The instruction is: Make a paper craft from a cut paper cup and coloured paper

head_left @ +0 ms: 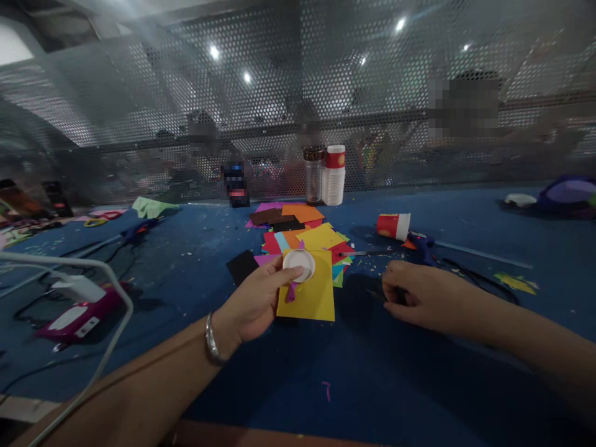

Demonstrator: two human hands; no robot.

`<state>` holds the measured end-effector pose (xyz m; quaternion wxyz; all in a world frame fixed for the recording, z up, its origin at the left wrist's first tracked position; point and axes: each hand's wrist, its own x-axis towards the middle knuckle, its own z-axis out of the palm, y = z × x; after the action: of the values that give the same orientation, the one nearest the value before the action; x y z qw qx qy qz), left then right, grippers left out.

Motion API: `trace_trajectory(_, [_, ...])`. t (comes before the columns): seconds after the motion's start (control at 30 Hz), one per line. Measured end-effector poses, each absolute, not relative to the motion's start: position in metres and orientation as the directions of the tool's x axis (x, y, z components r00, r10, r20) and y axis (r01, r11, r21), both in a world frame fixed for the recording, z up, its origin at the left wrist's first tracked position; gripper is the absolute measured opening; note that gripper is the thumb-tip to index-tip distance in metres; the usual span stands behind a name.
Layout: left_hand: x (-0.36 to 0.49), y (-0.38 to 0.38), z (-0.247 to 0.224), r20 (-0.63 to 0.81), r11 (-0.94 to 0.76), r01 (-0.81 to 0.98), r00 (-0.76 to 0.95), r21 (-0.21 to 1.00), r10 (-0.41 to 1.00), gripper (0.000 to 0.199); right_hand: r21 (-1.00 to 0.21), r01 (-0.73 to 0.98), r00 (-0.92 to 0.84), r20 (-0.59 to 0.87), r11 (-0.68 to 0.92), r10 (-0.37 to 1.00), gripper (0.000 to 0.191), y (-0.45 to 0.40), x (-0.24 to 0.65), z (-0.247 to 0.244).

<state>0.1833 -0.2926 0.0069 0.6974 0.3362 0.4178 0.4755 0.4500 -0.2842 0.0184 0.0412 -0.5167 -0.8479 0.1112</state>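
My left hand (261,295) grips a white round piece with a raised rim (295,261), which looks like the end of a paper cup, thumb pressed on its face. Purple paper bits (291,292) stick out above and below it. Behind it lies a yellow paper sheet (316,295). To the right, my right hand (414,292) hovers over the blue table with fingers curled in; whatever they hold, if anything, is hidden. A blurred dark shape shows by those fingertips. Just beyond that hand is a blue glue gun (423,248).
Coloured paper sheets (302,214) are piled ahead. Farther back stand a glass jar (313,177) and stacked paper cups (334,180). A red paper cup (393,226) lies sideways at right. A magenta power strip (84,316) and white cable (116,329) occupy the left.
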Motion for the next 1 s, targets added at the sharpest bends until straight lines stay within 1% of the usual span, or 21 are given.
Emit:
trace_trajectory(0.13, [0.183,-0.293,0.005,-0.218,0.274,-0.352,0.190,0.895,0.957,0.025,-0.247,0.889,-0.409,-0.052,0.385,0.911,0.009,-0.284,0.446,0.022])
trace_trajectory(0.23, [0.184,-0.295,0.004,-0.203,0.256,-0.318,0.193,0.913,0.960,0.025,-0.275,0.888,-0.390,-0.030,0.367,0.920,0.010,-0.283,0.444,0.026])
trace_trajectory(0.33, [0.185,-0.297,0.002,-0.207,0.263,-0.256,0.226,0.930,0.952,0.025,-0.347,0.869,-0.374,0.002,0.352,0.927,0.013,-0.281,0.442,0.028])
trace_trajectory(0.4, [0.186,-0.298,0.001,-0.182,0.232,-0.196,0.245,0.953,0.952,0.025,-0.463,0.830,-0.354,-0.003,0.312,0.935,0.013,-0.280,0.442,0.028])
trace_trajectory(0.47, [0.186,-0.299,0.000,-0.145,0.182,-0.122,0.261,0.976,0.955,0.024,-0.627,0.739,-0.340,-0.033,0.245,0.940,0.012,-0.280,0.441,0.028])
trace_trajectory(0.5, [0.186,-0.299,0.000,-0.127,0.154,-0.085,0.269,0.984,0.955,0.022,-0.718,0.668,-0.334,-0.052,0.197,0.941,0.012,-0.280,0.440,0.028])
trace_trajectory(0.57, [0.186,-0.301,0.001,-0.092,0.104,-0.025,0.293,0.994,0.951,0.020,-0.878,0.472,-0.309,-0.086,0.074,0.947,0.008,-0.282,0.437,0.029])
trace_trajectory(0.63, [0.187,-0.302,0.001,-0.077,0.075,0.017,0.346,0.997,0.935,0.022,-0.965,0.256,-0.269,-0.128,-0.058,0.955,0.005,-0.283,0.433,0.030])
trace_trajectory(0.7, [0.187,-0.304,0.001,-0.087,0.072,0.053,0.422,0.996,0.902,0.025,-0.980,0.109,-0.243,-0.191,-0.169,0.951,0.003,-0.284,0.430,0.032])
trace_trajectory(0.77, [0.188,-0.305,0.000,-0.108,0.078,0.081,0.493,0.994,0.863,0.028,-0.969,0.050,-0.241,-0.245,-0.240,0.939,0.005,-0.285,0.428,0.031])
trace_trajectory(0.8, [0.188,-0.305,0.000,-0.114,0.080,0.088,0.519,0.993,0.847,0.030,-0.964,0.039,-0.243,-0.265,-0.263,0.933,0.009,-0.286,0.427,0.030])
trace_trajectory(0.9, [0.191,-0.305,0.000,-0.129,0.083,0.108,0.556,0.991,0.821,0.033,-0.959,0.068,-0.280,-0.283,-0.276,0.917,0.031,-0.288,0.425,0.027])
trace_trajectory(0.97, [0.193,-0.305,0.001,-0.135,0.074,0.131,0.557,0.989,0.819,0.033,-0.965,0.145,-0.332,-0.257,-0.220,0.907,0.043,-0.290,0.422,0.024])
trace_trajectory(1.0, [0.194,-0.306,0.002,-0.135,0.064,0.144,0.556,0.987,0.820,0.032,-0.967,0.193,-0.362,-0.229,-0.167,0.904,0.046,-0.291,0.420,0.023])
